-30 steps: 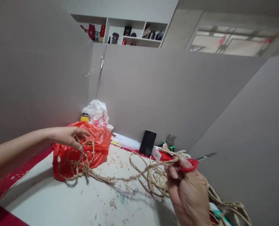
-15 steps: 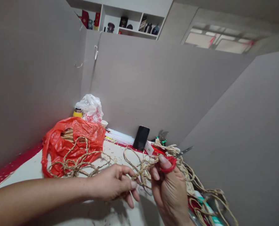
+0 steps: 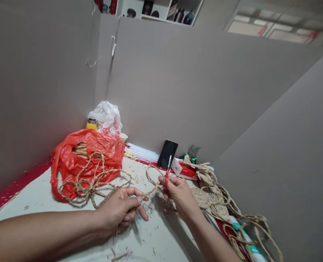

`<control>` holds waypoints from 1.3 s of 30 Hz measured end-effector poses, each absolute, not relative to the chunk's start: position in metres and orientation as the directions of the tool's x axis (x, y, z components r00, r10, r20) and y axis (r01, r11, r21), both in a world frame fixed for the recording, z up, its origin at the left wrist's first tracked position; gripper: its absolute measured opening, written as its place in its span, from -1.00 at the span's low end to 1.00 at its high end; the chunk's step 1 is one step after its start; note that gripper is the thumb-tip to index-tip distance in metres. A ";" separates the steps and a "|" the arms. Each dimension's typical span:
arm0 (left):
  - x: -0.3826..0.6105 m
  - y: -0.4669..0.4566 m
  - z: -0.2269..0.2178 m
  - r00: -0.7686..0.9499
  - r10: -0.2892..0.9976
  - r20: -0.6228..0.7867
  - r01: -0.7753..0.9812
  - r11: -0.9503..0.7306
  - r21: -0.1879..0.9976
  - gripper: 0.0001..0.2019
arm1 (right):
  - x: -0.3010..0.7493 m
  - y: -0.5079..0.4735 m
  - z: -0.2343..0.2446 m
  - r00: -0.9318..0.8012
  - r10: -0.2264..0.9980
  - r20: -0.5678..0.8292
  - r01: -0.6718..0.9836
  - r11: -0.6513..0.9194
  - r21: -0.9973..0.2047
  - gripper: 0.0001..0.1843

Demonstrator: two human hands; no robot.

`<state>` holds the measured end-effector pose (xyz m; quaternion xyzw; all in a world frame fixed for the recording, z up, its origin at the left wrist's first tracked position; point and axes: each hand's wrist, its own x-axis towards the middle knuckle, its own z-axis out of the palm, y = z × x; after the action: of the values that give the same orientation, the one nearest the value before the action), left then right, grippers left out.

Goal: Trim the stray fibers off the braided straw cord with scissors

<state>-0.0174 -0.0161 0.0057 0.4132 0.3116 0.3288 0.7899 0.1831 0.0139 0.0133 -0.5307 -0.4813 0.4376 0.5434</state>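
Note:
My left hand (image 3: 123, 207) pinches a braided straw rope (image 3: 153, 189) between thumb and fingers, low over the table. The rope runs from there toward my right hand (image 3: 179, 193), which is closed on red-handled scissors (image 3: 167, 178). The scissors' blades point up and away from me. Whether my right fingers also grip the rope is hard to tell. Left of my left hand, a loose tangle of braided rope (image 3: 89, 187) lies partly over a red plastic bag (image 3: 68, 160). Thin straw strands show in the bag's opening.
A black phone (image 3: 167, 153) leans near the back partition (image 3: 161, 91). Pruning shears (image 3: 194, 151) lie beside it. Coils of braided rope (image 3: 217, 207) line the right edge. A white plastic bag (image 3: 107, 118), a yellow jar (image 3: 91, 124) and a paper cup (image 3: 123, 137) stand at back left.
My right hand has turned, so the scissors now point up and away instead of to the right. Both hands sit slightly lower left in view, with the rope still between them.

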 end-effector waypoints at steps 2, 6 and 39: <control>-0.018 -0.013 -0.001 0.563 0.788 -0.252 -0.265 0.460 0.848 -0.76 | 0.191 0.009 0.017 0.109 0.994 0.000 0.121 -0.013 -0.993 -0.58; -0.018 -0.010 -0.012 0.490 0.815 -0.310 -0.250 0.472 0.845 -0.73 | 0.196 -0.023 0.026 0.070 0.997 0.045 0.351 0.018 -0.936 -0.58; -0.014 -0.016 -0.013 0.435 0.784 -0.443 -0.099 0.530 0.842 -0.76 | 0.179 -0.081 -0.003 -0.335 0.941 0.040 0.935 0.337 -0.110 -0.72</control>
<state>-0.0144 -0.0162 -0.0127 0.3861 0.4436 0.2927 0.7540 0.1795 -0.0811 -0.0026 -0.5747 -0.8163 0.0335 0.0479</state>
